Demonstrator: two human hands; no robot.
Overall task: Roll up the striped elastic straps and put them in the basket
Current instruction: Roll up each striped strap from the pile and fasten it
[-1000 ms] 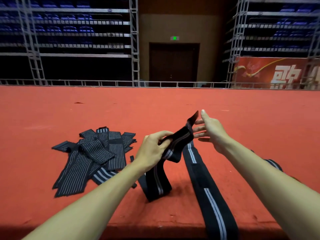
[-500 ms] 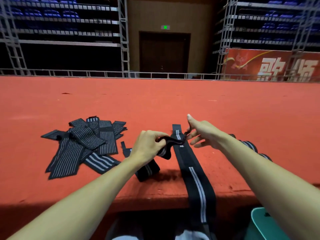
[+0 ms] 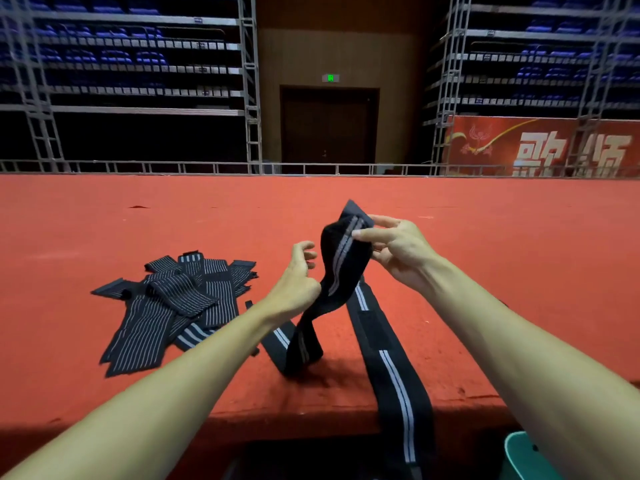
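Fingers of the right hand (image 3: 398,252) pinch the top of a raised striped strap (image 3: 341,261); fingers of the left hand (image 3: 296,280) curl beside it, grip unclear. More straps (image 3: 166,306) lie piled left.

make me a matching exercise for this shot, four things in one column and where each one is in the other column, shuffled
Things
1. pile of pinstriped straps
2. long strap
3. twisted strap
4. teal basket

Places
a. upper end pinched in the right hand
b. bottom right corner, below the platform edge
c. draped over the front edge of the red platform
d. flat on the platform, at the left

Pairs: 1-d, 2-c, 3-a, 4-b
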